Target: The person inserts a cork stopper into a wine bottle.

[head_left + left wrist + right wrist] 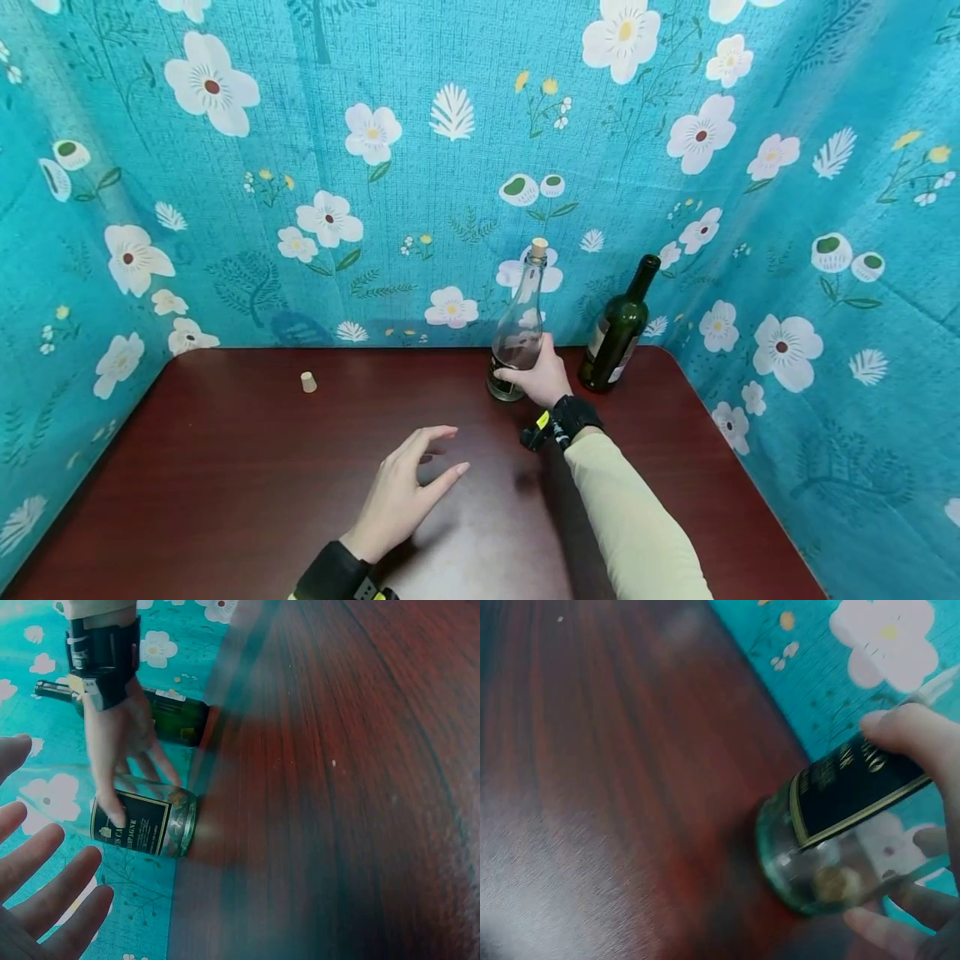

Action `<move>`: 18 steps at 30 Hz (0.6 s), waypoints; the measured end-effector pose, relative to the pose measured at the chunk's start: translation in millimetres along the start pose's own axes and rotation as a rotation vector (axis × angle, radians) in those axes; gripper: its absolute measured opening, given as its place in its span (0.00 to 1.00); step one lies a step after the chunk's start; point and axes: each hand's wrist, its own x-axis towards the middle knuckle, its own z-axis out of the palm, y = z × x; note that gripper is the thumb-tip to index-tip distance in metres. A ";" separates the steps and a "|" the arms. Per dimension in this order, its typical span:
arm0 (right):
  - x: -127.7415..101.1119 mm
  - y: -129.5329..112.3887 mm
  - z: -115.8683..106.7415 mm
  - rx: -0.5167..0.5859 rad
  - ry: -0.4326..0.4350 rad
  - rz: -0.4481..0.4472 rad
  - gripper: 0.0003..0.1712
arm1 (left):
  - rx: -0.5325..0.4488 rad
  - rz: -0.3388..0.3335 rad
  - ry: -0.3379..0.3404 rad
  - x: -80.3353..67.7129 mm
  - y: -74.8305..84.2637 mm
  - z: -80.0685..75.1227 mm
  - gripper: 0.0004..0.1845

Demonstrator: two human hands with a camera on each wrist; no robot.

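Observation:
A clear glass bottle (517, 333) with a black label (139, 823) stands upright near the table's back edge, a pale cork (538, 247) in its mouth. Around its lower body my right hand (546, 379) is wrapped, the thumb over the label in the right wrist view. Through the glass near the base shows a small round brown piece (836, 883), perhaps another cork. My left hand (405, 487) hovers over the table in front of the bottle, fingers spread and touching nothing. In the left wrist view its fingers (60, 859) are apart from the bottle.
A dark green wine bottle (617, 333) stands just right of the clear one. A loose cork (308, 382) is on the dark red-brown table (187, 467) at back left. Blue flowered cloth (420, 192) hangs behind and along both sides.

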 end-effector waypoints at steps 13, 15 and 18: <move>-31.5 22.8 -23.1 -0.035 0.357 -0.173 0.20 | -0.008 0.013 -0.003 -1.9 -0.9 5.5 0.22; -31.7 15.0 -39.5 -0.061 0.513 -0.267 0.20 | -0.015 0.011 -0.013 -1.2 -0.2 6.2 0.23; -28.3 2.9 -67.2 -0.116 0.724 -0.321 0.28 | -0.017 0.006 -0.021 0.4 1.4 6.8 0.22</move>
